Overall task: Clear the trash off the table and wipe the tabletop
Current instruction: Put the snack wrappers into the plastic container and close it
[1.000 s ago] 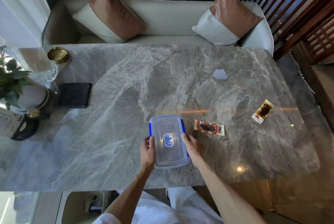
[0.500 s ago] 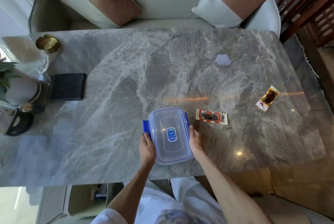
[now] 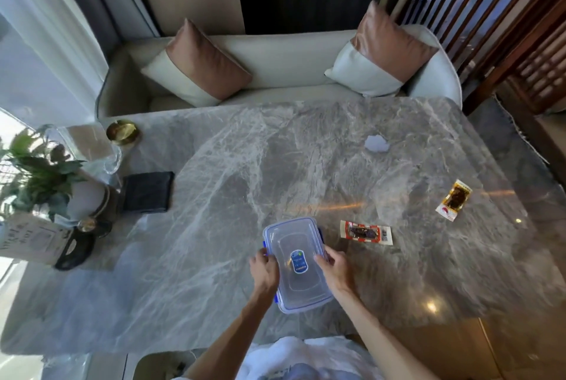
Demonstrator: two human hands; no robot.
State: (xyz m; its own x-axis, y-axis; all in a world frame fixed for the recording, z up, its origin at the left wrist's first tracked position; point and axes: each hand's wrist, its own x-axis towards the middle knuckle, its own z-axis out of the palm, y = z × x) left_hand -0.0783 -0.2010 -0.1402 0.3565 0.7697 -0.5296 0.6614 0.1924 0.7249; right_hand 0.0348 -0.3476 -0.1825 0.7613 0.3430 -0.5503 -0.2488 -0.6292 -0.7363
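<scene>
I see a grey veined marble table [image 3: 232,195] before a cream sofa [image 3: 275,67]. My left hand [image 3: 266,270] and right hand [image 3: 335,269] pinch the long sides of a clear blue-clipped plastic box [image 3: 295,263] near the table's near edge; its blue label is unreadable. A red-white wrapper [image 3: 366,232] lies just beside the box's right.

Open tabletop [image 3: 232,195] (left-edge clutter [image 3: 61,195])

A clear plastic container [image 3: 296,263] with blue clips lies on the grey marble table [image 3: 214,195], gripped at its sides by the left hand [image 3: 266,269] and right hand [image 3: 335,270]. Just right of it lies a red snack wrapper [image 3: 366,232]; an orange wrapper [image 3: 454,200] and a white paper scrap [image 3: 376,144] lie farther off.
</scene>
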